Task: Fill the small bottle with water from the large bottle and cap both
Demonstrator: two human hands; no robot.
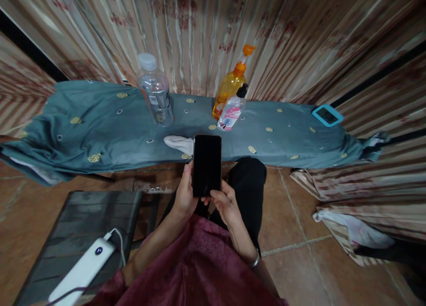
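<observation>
Between both hands, upright above my lap, is a smartphone (pixel 207 166) with a dark screen. My left hand (pixel 185 194) grips its left edge, thumb along the side. On the lower right corner is my right hand (pixel 227 203), its thumb at the bottom of the screen and its fingers partly hidden behind. A pale cloth-like item (pixel 179 144) lies on the covered table just behind the phone, its right end hidden by it.
A teal cloth-covered table (pixel 199 113) bears a clear plastic bottle (pixel 155 93), an orange pump bottle (pixel 229 88), a smaller black-pump bottle (pixel 232 111) and a blue-framed digital clock (pixel 327 115). A white power bank (pixel 83 270) with a cable lies on a dark stool (pixel 76 217). Curtains (pixel 199 40) hang behind.
</observation>
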